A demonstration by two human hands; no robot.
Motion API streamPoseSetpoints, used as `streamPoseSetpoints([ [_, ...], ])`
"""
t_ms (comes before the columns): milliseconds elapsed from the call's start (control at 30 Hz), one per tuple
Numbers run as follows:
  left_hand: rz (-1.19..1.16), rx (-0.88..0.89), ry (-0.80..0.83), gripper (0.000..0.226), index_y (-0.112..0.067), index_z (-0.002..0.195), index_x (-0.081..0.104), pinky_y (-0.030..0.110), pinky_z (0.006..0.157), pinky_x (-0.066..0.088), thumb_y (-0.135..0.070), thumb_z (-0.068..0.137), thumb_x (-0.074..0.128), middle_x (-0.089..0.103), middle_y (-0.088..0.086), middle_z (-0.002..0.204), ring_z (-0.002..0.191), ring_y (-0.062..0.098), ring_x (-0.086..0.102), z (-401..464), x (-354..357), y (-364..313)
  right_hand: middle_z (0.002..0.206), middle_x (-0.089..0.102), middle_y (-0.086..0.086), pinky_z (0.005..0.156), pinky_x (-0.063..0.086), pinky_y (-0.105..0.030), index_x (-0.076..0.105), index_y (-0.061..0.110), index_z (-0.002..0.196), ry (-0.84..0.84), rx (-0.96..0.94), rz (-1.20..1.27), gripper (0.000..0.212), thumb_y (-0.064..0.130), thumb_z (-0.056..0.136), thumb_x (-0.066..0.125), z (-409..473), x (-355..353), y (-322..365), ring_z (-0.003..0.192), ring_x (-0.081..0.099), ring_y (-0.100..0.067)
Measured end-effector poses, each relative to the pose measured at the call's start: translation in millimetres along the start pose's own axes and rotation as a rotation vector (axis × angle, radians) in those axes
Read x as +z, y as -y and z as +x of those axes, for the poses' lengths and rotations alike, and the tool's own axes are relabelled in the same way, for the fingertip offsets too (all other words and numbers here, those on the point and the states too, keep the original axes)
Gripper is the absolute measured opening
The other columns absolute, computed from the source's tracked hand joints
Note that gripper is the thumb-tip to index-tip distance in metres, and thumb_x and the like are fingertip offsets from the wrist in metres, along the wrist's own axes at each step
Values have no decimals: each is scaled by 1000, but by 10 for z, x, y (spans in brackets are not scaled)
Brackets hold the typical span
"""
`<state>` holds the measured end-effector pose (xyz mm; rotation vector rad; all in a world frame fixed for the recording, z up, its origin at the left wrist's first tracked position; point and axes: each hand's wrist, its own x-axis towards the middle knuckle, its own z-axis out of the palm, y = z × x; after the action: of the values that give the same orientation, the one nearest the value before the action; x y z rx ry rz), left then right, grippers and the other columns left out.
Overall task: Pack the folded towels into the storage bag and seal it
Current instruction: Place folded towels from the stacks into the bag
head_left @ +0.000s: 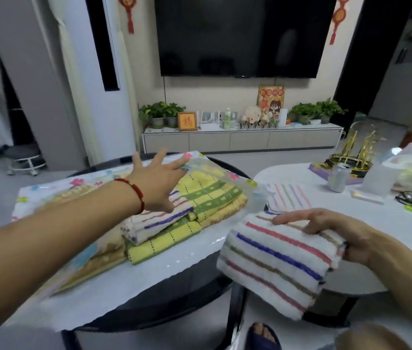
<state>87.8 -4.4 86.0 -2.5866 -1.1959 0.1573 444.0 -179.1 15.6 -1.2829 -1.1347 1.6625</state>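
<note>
The job looks roughly midway, and nothing is sealed yet. Along the left edge of the round dark table (114, 322) lies the flat clear plastic storage bag printed with flowers (56, 190), its mouth facing the table's right edge and lifted by the left hand (159, 183), whose fingers are spread with the fingertips holding up the flap's far corner. Under that raised flap sit three folded towels, partly inside the mouth: a white one with thin coloured stripes (149, 221) on top, a yellow and green checked one (164, 243) below it near the front edge, and a yellow one with a green patterned band (212, 195) behind. To the right, past the table's edge, the right hand (336, 231) grips a fourth folded white towel with broad pink, blue and brown stripes (280, 261), thumb under, fingers over. A fifth, pale striped cloth (288, 198) waits on the left edge of the white oval table (301, 173). I count one bag and five towels; what is left, I judge, is loading these and closing the mouth.
</note>
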Motion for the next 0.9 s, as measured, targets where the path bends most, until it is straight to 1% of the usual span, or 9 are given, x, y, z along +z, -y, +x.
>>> streamPoseSetpoints([
  [133,-30,-16,49,104,-31,154,11,80,106,12,-50,74,74,-15,-20,162,151,30,-8,33,-343,159,142,66,-12,97,58,-40,70,7,133,249,-90,-90,57,9,77,60,728,761,70,121,67,-33],
  [233,-48,-39,74,102,-33,154,12,78,107,13,-52,75,73,-10,-19,163,151,28,-7,65,-491,218,131,72,-9,87,56,-38,78,19,122,-27,-203,142,52,10,75,59,1375,1180,84,102,70,-24],
  [333,-43,-45,85,99,-35,154,14,78,107,12,-53,75,71,-11,-20,163,151,28,-9,72,-531,255,118,71,-3,73,60,-36,72,26,132,-171,-284,183,46,4,95,58,1804,1301,2,90,72,-23],
  [400,-41,-35,78,97,-34,154,14,77,108,12,-54,76,69,-11,-19,163,151,28,-10,74,-493,246,122,73,-5,81,63,-41,69,26,135,-209,-265,-42,41,7,99,63,1893,1227,-130,94,76,-32],
  [500,-50,-22,44,91,-33,154,17,76,110,11,-54,80,66,-9,-17,164,151,30,-6,88,-382,178,112,80,-7,84,64,-44,79,23,116,-179,-136,-285,25,16,94,70,1847,949,-224,88,78,-27],
  [667,-36,63,-42,78,-37,150,28,76,109,16,-55,82,61,-4,-14,165,150,33,2,217,-120,-98,108,80,-14,60,58,-25,80,18,107,-127,19,-326,22,24,88,70,1431,111,-233,86,77,-24],
  [733,-25,86,-65,74,-37,148,33,74,109,19,-57,82,60,-2,-13,165,150,33,3,310,-17,-218,102,80,-15,65,59,-28,81,12,102,-246,56,-307,22,25,87,72,1251,-289,-308,80,75,-22],
  [833,-44,99,-86,73,-36,147,35,74,109,19,-57,82,60,-1,-12,165,150,32,2,470,108,-396,87,69,-15,55,51,-27,76,4,95,-604,69,-270,15,17,92,71,1175,-721,-537,62,64,-19],
  [900,-36,118,-119,72,-38,145,37,74,108,21,-57,80,61,3,-11,165,150,34,3,569,161,-522,91,71,-16,63,56,-32,75,1,99,-905,47,-397,18,14,94,64,1245,-954,-688,71,67,-25],
])
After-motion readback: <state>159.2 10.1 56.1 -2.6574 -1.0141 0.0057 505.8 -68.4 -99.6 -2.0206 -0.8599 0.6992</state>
